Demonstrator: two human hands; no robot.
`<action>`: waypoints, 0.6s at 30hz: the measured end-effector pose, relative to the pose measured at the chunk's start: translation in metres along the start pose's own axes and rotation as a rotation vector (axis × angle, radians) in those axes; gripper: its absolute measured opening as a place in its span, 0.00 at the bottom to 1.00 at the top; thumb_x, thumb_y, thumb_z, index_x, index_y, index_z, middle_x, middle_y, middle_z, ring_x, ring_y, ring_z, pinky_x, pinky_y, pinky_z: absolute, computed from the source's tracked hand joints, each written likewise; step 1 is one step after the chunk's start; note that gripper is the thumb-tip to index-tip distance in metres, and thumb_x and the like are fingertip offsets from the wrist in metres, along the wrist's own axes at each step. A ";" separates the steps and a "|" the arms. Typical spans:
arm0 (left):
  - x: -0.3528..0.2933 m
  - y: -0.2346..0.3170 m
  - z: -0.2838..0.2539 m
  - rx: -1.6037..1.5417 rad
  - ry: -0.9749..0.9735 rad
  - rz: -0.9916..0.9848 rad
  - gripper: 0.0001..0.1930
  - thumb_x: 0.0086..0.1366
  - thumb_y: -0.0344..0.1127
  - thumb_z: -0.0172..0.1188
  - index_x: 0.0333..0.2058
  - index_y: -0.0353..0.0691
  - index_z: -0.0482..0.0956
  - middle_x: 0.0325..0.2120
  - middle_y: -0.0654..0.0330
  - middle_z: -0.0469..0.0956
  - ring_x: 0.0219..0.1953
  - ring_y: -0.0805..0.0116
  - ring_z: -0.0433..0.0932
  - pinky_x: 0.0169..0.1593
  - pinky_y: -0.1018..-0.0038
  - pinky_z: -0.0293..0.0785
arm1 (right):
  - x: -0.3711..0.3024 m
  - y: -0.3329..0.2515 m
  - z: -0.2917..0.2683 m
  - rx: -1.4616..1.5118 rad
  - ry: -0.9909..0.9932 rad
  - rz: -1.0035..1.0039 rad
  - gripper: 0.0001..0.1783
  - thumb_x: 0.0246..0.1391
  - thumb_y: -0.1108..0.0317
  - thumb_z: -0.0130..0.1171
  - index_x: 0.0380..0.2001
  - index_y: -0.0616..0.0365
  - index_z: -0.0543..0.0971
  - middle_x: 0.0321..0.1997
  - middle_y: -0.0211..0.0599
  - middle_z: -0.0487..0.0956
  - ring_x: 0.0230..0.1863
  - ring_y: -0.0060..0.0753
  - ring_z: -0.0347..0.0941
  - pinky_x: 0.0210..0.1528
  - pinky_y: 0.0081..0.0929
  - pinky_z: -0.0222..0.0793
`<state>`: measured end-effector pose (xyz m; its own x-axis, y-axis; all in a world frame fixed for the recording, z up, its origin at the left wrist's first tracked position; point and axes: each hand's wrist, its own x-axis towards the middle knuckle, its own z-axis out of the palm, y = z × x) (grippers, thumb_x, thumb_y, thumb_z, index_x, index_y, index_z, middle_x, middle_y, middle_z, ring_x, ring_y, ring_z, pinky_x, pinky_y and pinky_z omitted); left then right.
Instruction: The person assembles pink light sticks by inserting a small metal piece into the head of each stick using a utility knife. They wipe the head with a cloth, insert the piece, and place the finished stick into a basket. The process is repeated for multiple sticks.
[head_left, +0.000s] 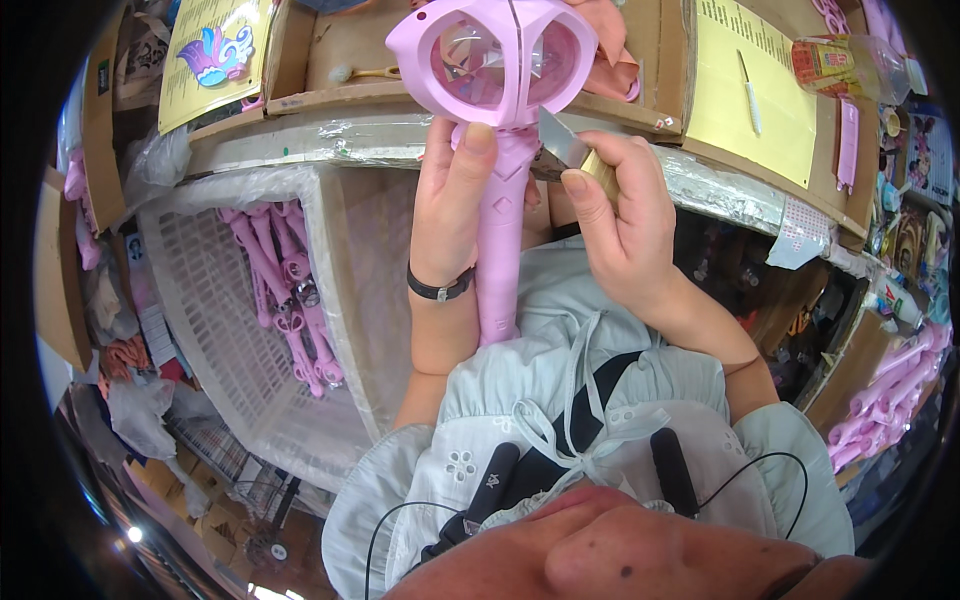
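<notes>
A pink toy wand (503, 235) stands upright in front of me, its rounded head with clear windows at the top and its long handle reaching down to my chest. My left hand (447, 205) is closed round the neck of the wand, thumb up along its side. In my right hand (635, 220) is a knife (562, 140) with a flat, wide metal blade and a yellowish handle, pinched between thumb and fingers. Its blade lies close against the wand just under the head; whether it touches cannot be made out.
A white plastic crate (350, 300) at the left holds several pink toy parts (290, 270). Cardboard trays (350, 92) line the bench edge. Yellow sheets (748, 100), a thin white tool (750, 95) and a clear bottle (850, 68) lie beyond. More pink parts (890, 390) are piled at right.
</notes>
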<state>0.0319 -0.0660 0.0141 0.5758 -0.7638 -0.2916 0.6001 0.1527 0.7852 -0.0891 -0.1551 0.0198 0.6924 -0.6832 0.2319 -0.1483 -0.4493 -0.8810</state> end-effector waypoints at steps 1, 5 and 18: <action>0.000 0.000 0.000 -0.003 0.002 -0.005 0.24 0.63 0.46 0.55 0.50 0.37 0.61 0.33 0.57 0.74 0.22 0.73 0.74 0.25 0.78 0.72 | 0.000 0.001 0.000 -0.013 0.013 -0.015 0.15 0.50 0.68 0.59 0.40 0.62 0.72 0.30 0.44 0.72 0.28 0.44 0.69 0.29 0.31 0.66; 0.000 0.000 0.000 -0.006 -0.007 0.005 0.24 0.63 0.46 0.55 0.50 0.37 0.61 0.33 0.57 0.74 0.23 0.73 0.74 0.25 0.77 0.72 | -0.003 0.005 0.001 0.048 0.025 -0.020 0.15 0.52 0.67 0.58 0.41 0.62 0.72 0.28 0.40 0.71 0.27 0.40 0.69 0.29 0.27 0.65; 0.000 0.000 -0.001 -0.004 -0.024 0.018 0.25 0.63 0.46 0.54 0.51 0.36 0.60 0.31 0.57 0.74 0.22 0.71 0.74 0.25 0.76 0.72 | -0.001 -0.014 -0.018 0.699 -0.187 0.432 0.26 0.65 0.53 0.35 0.49 0.66 0.68 0.26 0.25 0.68 0.20 0.10 0.56 0.21 0.09 0.52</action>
<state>0.0324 -0.0658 0.0135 0.5728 -0.7759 -0.2644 0.5921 0.1686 0.7880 -0.1001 -0.1583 0.0397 0.7897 -0.5792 -0.2022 0.0015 0.3314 -0.9435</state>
